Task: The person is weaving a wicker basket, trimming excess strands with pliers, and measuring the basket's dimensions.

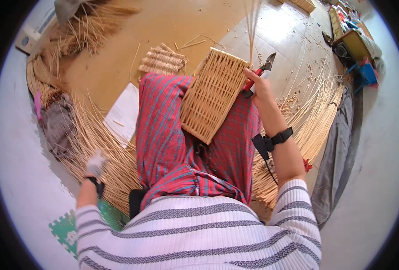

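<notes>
"So, how far along?"

"The ribbed, rectangular basket (214,92) on the lap (163,119) seems largely woven; long strands (252,29) near 1 corner look untrimmed."

"Fingers?"

"Right hand (262,87): gripping red-handled shears (266,67) against the basket's edge. Left hand (96,163): blurred over thin, straw-coloured rods (118,177); I cannot tell."

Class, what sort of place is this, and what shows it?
Probably an indoor weaving workspace: there's a woven wicker piece over the person's lap, long thin stalks lie on both sides, and the right hand holds shears.
</notes>
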`<state>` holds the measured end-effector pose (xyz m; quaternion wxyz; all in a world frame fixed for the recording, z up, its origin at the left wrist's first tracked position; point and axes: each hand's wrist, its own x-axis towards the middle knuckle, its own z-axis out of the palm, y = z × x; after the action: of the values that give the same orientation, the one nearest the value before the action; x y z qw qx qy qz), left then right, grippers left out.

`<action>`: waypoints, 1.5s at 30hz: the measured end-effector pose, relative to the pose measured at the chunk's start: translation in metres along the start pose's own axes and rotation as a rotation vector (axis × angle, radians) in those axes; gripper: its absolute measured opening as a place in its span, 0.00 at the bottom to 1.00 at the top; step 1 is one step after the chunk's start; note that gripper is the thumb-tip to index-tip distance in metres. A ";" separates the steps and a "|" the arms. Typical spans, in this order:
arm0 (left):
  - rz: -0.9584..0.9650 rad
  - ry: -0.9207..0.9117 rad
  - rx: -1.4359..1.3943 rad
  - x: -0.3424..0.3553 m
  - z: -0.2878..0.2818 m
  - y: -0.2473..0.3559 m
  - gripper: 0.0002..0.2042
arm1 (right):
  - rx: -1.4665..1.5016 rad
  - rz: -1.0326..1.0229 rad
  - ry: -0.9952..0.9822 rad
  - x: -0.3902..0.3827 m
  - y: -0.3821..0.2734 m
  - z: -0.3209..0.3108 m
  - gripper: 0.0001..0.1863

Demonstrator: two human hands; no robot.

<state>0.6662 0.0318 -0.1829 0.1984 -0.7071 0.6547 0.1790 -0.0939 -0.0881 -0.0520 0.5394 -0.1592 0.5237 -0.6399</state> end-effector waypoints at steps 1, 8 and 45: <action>0.067 -0.145 0.098 0.003 0.014 0.025 0.35 | -0.033 -0.034 -0.008 0.002 0.000 -0.005 0.18; 0.073 0.173 -0.191 0.012 -0.085 0.128 0.30 | -0.115 -0.442 -0.064 -0.022 -0.024 0.038 0.16; 1.257 0.521 -0.691 -0.088 -0.188 0.485 0.16 | 0.261 0.826 -0.577 -0.245 0.049 -0.057 0.29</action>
<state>0.1745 -0.0206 0.0007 -0.3344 -0.2424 0.8665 0.2805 -0.0227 0.1566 -0.0276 0.8846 -0.0404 0.2888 -0.3640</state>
